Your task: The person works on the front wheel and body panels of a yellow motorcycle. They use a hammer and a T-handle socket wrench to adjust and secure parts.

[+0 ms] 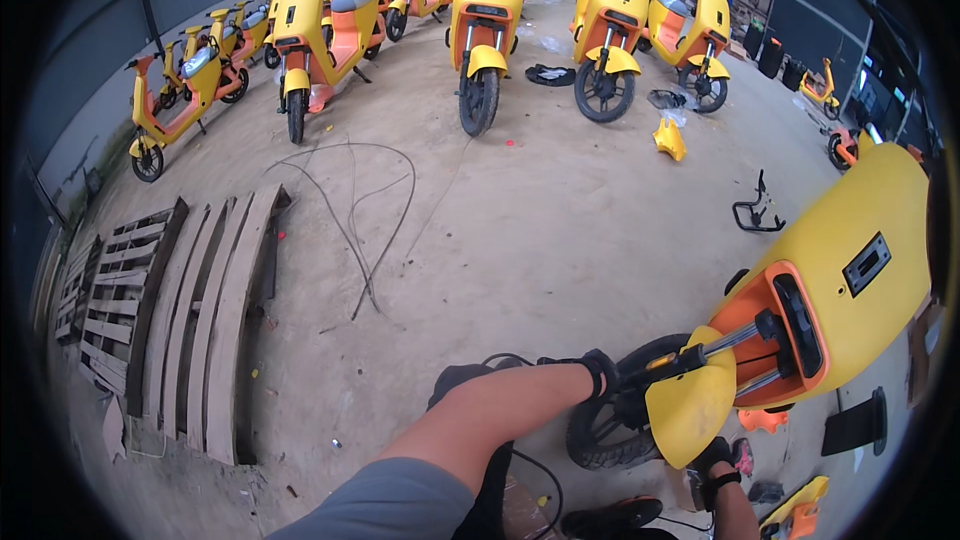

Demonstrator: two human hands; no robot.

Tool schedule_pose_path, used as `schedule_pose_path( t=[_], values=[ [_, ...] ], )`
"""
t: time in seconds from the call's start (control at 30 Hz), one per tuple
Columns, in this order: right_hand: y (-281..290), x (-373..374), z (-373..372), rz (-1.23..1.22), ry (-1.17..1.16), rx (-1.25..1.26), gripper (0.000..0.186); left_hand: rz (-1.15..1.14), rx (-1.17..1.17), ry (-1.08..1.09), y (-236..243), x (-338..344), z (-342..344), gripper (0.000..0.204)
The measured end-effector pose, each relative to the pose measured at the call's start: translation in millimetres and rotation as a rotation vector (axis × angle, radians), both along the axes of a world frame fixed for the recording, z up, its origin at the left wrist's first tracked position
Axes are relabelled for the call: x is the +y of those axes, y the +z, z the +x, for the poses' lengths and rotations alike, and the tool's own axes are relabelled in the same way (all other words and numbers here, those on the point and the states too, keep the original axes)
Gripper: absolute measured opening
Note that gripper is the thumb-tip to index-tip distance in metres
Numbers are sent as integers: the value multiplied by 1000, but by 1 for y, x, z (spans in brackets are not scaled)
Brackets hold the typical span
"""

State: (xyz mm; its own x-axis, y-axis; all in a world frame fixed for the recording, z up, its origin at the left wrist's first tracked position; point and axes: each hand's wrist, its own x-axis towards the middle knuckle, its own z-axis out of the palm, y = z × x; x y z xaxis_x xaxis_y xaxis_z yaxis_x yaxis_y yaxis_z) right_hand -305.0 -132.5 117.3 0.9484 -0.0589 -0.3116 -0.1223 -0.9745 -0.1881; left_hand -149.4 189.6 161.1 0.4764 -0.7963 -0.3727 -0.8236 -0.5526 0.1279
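Note:
A yellow and orange electric scooter (855, 260) leans over at the right, with its black front wheel (610, 440) turned toward me. A yellow front fender (690, 405) covers part of the wheel by the metal fork (735, 340). My left hand (603, 375), in a dark glove, reaches to the wheel hub and lower fork; its fingers are lost among the dark parts there. My right hand (712, 457), also dark-gloved, is at the fender's lower edge near the wheel. What its fingers do is hidden.
Wooden pallets (215, 320) lie at the left. Rows of yellow scooters (490, 20) stand at the back. A black metal bracket (760, 208), a yellow panel (669, 139) and thin cable loops (370, 230) lie on the floor. An orange part (763, 421) is beside the scooter.

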Motion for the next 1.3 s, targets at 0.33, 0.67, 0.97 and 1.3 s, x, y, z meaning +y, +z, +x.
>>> schedule_pose_path(
  t=[0.33, 0.67, 0.97, 1.3],
  values=[
    [1, 2, 4, 83, -30, -39, 32, -107, 3, -29, 4, 7, 5, 26],
    [41, 15, 3, -37, -212, 39, 37, -36, 36, -71, 24, 16, 5, 30],
    [24, 2, -14, -128, -100, 23, 25, 85, 40, -69, 13, 8, 7, 37],
    [16, -3, -4, -86, -144, 75, 32, 14, -7, -76, 25, 11, 3, 28]
  ],
)
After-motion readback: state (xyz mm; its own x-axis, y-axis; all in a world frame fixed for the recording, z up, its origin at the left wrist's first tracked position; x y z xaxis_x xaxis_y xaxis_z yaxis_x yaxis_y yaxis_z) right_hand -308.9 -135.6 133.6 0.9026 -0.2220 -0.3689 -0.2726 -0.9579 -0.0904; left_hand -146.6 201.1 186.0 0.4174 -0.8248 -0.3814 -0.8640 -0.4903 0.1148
